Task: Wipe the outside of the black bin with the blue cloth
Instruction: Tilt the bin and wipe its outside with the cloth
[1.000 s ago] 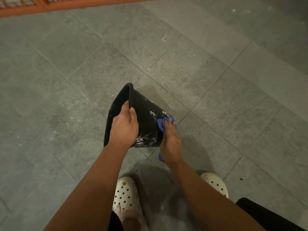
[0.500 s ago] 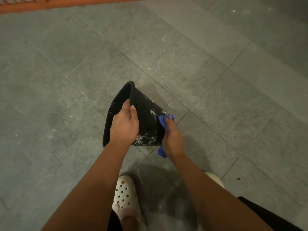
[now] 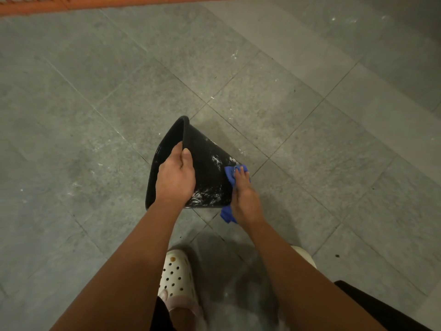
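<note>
The black bin [image 3: 207,170] lies tipped on the tiled floor [image 3: 95,91], the left hand [image 3: 175,177] clamped over its rim. The right hand [image 3: 243,199], pressing the blue cloth [image 3: 230,174], has slid toward the base; white smears remain mid-wall.

One bin [image 3: 207,168], one cloth [image 3: 231,174], two shoes [image 3: 177,278].

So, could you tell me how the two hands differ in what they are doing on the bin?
The left hand grips the black bin at its rim; the right hand presses the blue cloth against its side, nearer the base. The left touches bare plastic, the right works through cloth. Both are on the bin.
</note>
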`<action>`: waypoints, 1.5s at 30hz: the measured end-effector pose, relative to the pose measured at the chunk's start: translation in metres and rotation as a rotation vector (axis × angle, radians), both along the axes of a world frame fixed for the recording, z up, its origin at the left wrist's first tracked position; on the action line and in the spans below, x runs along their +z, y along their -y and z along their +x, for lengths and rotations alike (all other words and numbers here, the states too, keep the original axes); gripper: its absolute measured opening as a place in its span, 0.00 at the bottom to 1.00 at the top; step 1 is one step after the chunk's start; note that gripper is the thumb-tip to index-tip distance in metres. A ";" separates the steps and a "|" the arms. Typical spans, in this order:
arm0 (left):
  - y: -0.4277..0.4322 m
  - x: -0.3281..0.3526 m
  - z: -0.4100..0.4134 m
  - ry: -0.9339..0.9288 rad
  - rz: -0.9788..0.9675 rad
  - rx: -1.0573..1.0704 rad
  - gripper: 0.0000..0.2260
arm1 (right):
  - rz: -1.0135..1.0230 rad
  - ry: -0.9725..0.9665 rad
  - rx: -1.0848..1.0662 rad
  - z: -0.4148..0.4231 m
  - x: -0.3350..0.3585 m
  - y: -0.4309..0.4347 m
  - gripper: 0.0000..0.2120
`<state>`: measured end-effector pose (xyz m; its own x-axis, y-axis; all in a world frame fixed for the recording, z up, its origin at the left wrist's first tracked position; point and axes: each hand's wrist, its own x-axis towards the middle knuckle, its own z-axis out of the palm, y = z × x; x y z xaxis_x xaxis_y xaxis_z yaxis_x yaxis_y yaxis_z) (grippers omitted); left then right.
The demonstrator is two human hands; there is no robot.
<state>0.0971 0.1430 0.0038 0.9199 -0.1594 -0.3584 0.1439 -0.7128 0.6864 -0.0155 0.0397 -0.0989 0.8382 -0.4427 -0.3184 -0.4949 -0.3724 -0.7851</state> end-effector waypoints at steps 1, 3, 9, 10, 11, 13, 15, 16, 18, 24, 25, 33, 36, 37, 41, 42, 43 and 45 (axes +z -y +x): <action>0.000 0.000 -0.001 0.005 0.005 -0.008 0.19 | 0.014 -0.043 -0.015 -0.004 -0.003 0.004 0.23; -0.001 0.001 0.000 0.012 0.012 -0.026 0.19 | -0.001 -0.083 -0.032 -0.014 -0.003 0.003 0.23; 0.001 0.001 0.000 -0.002 0.032 -0.080 0.19 | -0.118 0.168 0.067 -0.015 0.007 -0.020 0.22; 0.001 0.002 -0.001 -0.007 0.029 -0.079 0.19 | -0.107 0.177 0.065 -0.009 0.009 -0.017 0.22; 0.002 0.003 -0.002 -0.018 0.021 -0.069 0.19 | -0.088 0.177 0.048 -0.004 0.009 -0.013 0.23; 0.002 0.004 -0.003 -0.016 0.026 -0.075 0.20 | -0.082 0.130 -0.018 0.000 0.005 -0.006 0.22; 0.004 0.007 -0.005 0.007 0.058 -0.124 0.20 | -0.120 0.061 -0.082 -0.007 0.004 -0.003 0.21; 0.005 0.008 -0.005 0.014 0.067 -0.137 0.20 | -0.138 0.064 -0.095 -0.011 0.005 -0.005 0.21; 0.006 0.008 -0.005 0.021 0.066 -0.128 0.20 | -0.159 0.112 -0.076 -0.015 0.012 -0.011 0.19; 0.004 0.005 -0.002 0.020 0.065 -0.083 0.19 | -0.145 0.233 -0.066 0.006 0.018 -0.013 0.16; 0.004 0.004 -0.002 0.022 0.065 -0.080 0.19 | -0.144 0.207 -0.090 0.008 0.018 -0.012 0.16; 0.001 0.001 0.002 0.027 0.072 -0.100 0.19 | -0.198 0.365 -0.023 -0.006 0.016 -0.027 0.17; 0.000 0.001 0.002 0.006 0.042 -0.087 0.19 | -0.217 0.351 0.013 0.005 0.015 -0.022 0.17; 0.000 0.001 0.002 0.000 0.041 -0.071 0.19 | -0.217 0.320 -0.007 0.009 0.015 -0.020 0.17; 0.002 0.003 0.000 0.021 0.088 -0.081 0.20 | -0.248 0.257 -0.091 0.008 0.016 -0.017 0.16; 0.002 0.002 0.001 0.026 0.091 -0.089 0.20 | -0.269 0.264 -0.080 0.005 0.016 -0.019 0.17; 0.001 0.002 0.002 0.024 0.097 -0.094 0.20 | -0.289 0.278 -0.063 0.002 0.017 -0.020 0.17; 0.001 0.001 0.005 0.015 0.109 -0.097 0.20 | -0.313 0.319 -0.018 0.001 0.019 -0.024 0.18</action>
